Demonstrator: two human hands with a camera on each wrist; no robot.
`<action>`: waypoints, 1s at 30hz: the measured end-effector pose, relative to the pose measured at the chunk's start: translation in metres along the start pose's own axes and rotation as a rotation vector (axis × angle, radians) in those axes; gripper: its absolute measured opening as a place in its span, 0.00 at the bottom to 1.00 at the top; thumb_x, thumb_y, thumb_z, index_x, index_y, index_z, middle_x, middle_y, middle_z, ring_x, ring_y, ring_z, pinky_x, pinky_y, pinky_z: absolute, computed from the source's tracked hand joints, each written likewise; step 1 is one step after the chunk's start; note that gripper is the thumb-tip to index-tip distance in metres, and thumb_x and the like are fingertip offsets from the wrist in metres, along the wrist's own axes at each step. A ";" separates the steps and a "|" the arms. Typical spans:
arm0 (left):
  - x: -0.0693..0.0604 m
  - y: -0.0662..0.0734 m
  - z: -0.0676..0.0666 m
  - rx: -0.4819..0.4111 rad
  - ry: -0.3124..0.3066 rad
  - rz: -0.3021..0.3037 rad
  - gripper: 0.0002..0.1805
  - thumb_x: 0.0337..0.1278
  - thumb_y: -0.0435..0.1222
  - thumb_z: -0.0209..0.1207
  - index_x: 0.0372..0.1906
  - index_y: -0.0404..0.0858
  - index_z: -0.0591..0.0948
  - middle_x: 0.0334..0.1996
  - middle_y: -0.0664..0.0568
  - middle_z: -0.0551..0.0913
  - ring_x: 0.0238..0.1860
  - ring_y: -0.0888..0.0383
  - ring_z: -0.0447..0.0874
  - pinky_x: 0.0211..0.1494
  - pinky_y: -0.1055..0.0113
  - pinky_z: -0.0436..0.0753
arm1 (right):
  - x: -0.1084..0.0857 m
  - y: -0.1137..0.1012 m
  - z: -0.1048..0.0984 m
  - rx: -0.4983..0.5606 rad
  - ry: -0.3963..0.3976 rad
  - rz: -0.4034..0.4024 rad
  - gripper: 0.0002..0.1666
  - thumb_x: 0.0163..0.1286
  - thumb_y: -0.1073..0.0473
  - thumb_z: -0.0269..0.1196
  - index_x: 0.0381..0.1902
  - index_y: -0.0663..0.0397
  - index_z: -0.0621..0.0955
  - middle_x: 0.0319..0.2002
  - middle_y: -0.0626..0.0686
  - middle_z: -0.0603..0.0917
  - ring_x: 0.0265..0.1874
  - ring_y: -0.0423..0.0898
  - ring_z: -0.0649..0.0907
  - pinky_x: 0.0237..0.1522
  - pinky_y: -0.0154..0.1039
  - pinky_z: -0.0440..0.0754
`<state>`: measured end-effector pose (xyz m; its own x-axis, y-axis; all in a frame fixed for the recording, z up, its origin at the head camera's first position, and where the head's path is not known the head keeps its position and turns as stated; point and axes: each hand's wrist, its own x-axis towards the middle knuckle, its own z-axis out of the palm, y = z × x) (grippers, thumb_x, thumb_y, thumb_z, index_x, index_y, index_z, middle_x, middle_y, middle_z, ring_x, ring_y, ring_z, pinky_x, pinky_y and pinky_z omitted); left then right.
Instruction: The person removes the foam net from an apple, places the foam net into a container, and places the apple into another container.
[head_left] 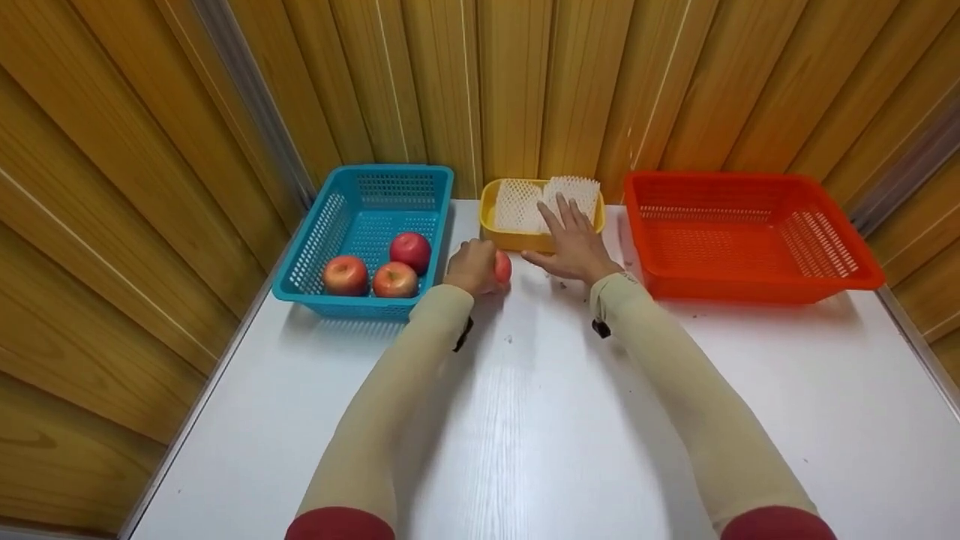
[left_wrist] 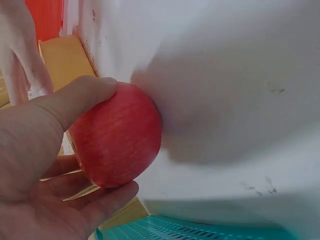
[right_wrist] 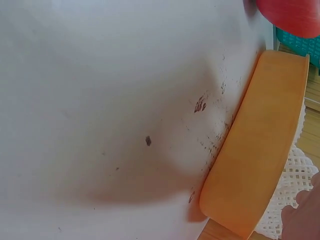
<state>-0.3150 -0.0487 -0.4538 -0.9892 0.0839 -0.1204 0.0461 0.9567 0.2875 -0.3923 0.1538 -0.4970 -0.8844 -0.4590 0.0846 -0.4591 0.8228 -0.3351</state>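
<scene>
My left hand grips a red apple, thumb on one side and fingers curled round the other, just in front of the yellow basket. White foam nets lie in that basket. Over its right part reaches my right hand, fingers spread and fairly straight. In the right wrist view its fingertips are beside the white netting; whether they touch it I cannot tell. Three more apples sit in the blue basket on the left.
A red basket stands on the right of the white table. Wooden panelling rises close behind the baskets and along the left side. Small dark marks dot the tabletop near the yellow basket.
</scene>
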 end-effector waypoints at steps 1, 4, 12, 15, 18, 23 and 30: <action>0.000 0.000 -0.002 -0.001 0.010 0.012 0.26 0.49 0.40 0.79 0.52 0.36 0.84 0.47 0.43 0.85 0.48 0.48 0.80 0.56 0.57 0.85 | 0.000 0.000 0.000 -0.002 0.004 -0.003 0.62 0.64 0.21 0.57 0.85 0.35 0.44 0.84 0.55 0.35 0.82 0.58 0.39 0.79 0.59 0.42; 0.000 0.001 -0.009 -0.012 0.031 0.038 0.23 0.49 0.39 0.79 0.50 0.36 0.85 0.46 0.43 0.85 0.47 0.48 0.80 0.56 0.58 0.84 | -0.002 -0.001 0.001 0.008 0.012 -0.009 0.63 0.63 0.22 0.60 0.84 0.35 0.45 0.84 0.54 0.36 0.82 0.57 0.38 0.80 0.59 0.40; -0.002 0.002 -0.028 -0.007 0.061 0.083 0.32 0.47 0.38 0.79 0.58 0.36 0.79 0.51 0.43 0.82 0.51 0.50 0.78 0.56 0.60 0.83 | -0.007 -0.005 0.006 0.063 0.030 -0.053 0.64 0.62 0.23 0.62 0.85 0.38 0.46 0.84 0.54 0.38 0.82 0.57 0.40 0.80 0.57 0.40; -0.004 0.001 -0.036 0.007 0.081 0.107 0.33 0.46 0.38 0.79 0.59 0.36 0.78 0.52 0.42 0.81 0.52 0.49 0.78 0.56 0.60 0.84 | -0.007 -0.009 0.009 0.080 0.024 -0.059 0.65 0.61 0.21 0.62 0.85 0.38 0.46 0.84 0.53 0.37 0.82 0.56 0.40 0.80 0.57 0.41; -0.006 -0.001 -0.044 0.020 0.095 0.126 0.35 0.47 0.39 0.78 0.61 0.36 0.77 0.55 0.42 0.80 0.55 0.48 0.78 0.57 0.58 0.84 | -0.007 -0.012 0.012 0.099 0.008 -0.065 0.66 0.60 0.21 0.62 0.85 0.36 0.45 0.84 0.52 0.37 0.82 0.55 0.39 0.80 0.58 0.42; -0.008 -0.007 -0.055 0.017 0.108 0.144 0.40 0.48 0.38 0.78 0.67 0.39 0.73 0.60 0.42 0.78 0.60 0.47 0.75 0.58 0.56 0.84 | -0.006 -0.020 0.015 0.112 -0.016 -0.091 0.66 0.61 0.22 0.62 0.85 0.37 0.43 0.84 0.53 0.41 0.82 0.55 0.40 0.80 0.57 0.43; -0.009 -0.020 -0.073 -0.007 0.127 0.164 0.42 0.48 0.36 0.78 0.70 0.42 0.72 0.62 0.42 0.76 0.63 0.45 0.71 0.58 0.52 0.84 | -0.005 -0.032 0.015 0.165 -0.029 -0.091 0.67 0.60 0.20 0.62 0.84 0.35 0.44 0.84 0.50 0.42 0.82 0.54 0.41 0.79 0.60 0.48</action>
<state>-0.3168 -0.0886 -0.3890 -0.9782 0.2018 0.0495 0.2073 0.9311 0.3003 -0.3723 0.1249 -0.5011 -0.8361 -0.5402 0.0955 -0.5148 0.7124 -0.4770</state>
